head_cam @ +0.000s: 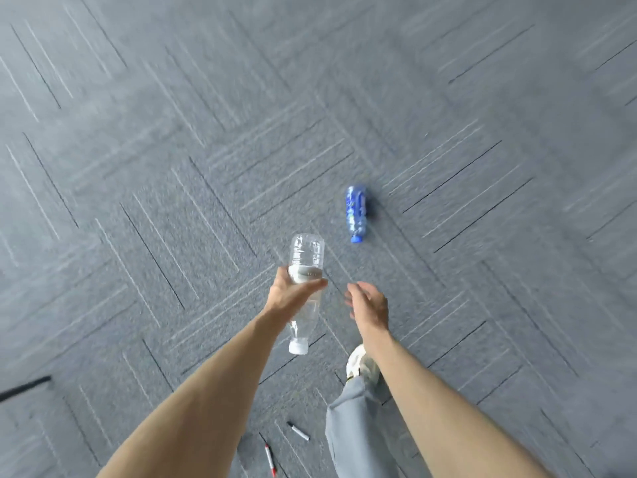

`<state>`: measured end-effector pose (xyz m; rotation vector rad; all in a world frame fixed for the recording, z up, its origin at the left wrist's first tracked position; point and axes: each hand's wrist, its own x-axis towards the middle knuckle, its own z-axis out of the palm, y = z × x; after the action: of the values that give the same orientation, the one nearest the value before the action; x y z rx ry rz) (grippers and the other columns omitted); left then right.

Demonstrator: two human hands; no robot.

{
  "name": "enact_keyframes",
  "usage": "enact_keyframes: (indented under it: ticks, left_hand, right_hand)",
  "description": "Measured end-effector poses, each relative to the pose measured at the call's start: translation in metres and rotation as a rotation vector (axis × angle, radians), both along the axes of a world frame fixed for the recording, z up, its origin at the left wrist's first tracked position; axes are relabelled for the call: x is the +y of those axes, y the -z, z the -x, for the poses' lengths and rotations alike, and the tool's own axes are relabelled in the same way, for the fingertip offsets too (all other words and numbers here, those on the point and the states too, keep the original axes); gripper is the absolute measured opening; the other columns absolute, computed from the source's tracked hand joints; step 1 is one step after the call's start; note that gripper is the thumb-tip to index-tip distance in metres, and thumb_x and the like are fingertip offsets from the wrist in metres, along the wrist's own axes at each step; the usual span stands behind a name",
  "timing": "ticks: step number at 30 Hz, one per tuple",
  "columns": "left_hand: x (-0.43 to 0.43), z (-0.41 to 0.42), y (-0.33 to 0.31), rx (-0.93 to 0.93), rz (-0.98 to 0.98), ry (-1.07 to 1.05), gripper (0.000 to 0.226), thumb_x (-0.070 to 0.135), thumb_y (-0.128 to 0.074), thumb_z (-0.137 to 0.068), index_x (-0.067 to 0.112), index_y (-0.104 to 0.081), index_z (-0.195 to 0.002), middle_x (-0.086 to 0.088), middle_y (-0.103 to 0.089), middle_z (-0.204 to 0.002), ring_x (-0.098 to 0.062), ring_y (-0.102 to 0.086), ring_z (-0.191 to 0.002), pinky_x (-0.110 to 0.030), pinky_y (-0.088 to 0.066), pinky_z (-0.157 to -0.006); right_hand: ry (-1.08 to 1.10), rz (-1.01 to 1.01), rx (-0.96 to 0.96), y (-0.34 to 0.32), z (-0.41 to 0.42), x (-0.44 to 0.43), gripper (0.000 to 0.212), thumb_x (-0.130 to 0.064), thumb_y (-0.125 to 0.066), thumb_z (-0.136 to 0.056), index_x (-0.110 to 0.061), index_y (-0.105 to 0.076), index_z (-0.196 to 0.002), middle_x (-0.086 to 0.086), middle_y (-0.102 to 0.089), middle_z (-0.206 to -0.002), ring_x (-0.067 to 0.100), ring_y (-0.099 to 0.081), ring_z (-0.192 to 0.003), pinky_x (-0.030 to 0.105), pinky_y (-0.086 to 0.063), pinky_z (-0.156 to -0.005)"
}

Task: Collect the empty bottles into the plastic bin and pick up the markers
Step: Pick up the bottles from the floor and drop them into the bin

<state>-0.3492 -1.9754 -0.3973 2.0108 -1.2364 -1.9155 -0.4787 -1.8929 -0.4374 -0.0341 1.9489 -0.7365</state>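
There, your left hand [293,294] had its fingers wrapped round a clear bottle [305,270], cap pointing down toward you, while your right hand [368,303] hung open and empty. A blue bottle [356,213] lay on the carpet [138,167] just ahead; two markers [298,431] lay near your shoe [362,365].

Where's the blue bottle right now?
In the head view, the blue bottle lies on its side on the grey carpet, just right of centre, ahead of the open right hand and right of the clear bottle held by the left hand.
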Motion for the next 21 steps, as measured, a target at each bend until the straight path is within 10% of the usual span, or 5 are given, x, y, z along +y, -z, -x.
enact_keyframes:
  ticks: [9, 21]
  left_hand:
    - [-0.02, 0.059, -0.115, 0.069, 0.088, -0.093, 0.048, 0.035, -0.08, -0.075, 0.027, -0.047, -0.108, -0.003, -0.063, -0.107, -0.019, -0.066, -0.096, -0.041, -0.058, -0.083]
    - [-0.118, 0.009, -0.008, 0.089, 0.005, -0.096, 0.062, 0.038, -0.078, -0.076, 0.023, -0.044, -0.126, -0.001, -0.064, -0.112, -0.017, -0.067, -0.095, -0.04, -0.059, -0.076]
  right_hand:
    - [-0.003, 0.064, 0.049, -0.096, 0.055, 0.001, 0.04, -0.033, -0.065, -0.09, -0.01, -0.062, -0.123, 0.013, -0.07, -0.114, 0.03, -0.068, -0.103, 0.046, -0.055, -0.092]
    - [0.079, -0.041, 0.118, -0.04, 0.043, -0.079, 0.037, -0.03, -0.066, -0.09, -0.016, -0.06, -0.123, 0.006, -0.07, -0.115, 0.024, -0.066, -0.105, 0.051, -0.052, -0.097]
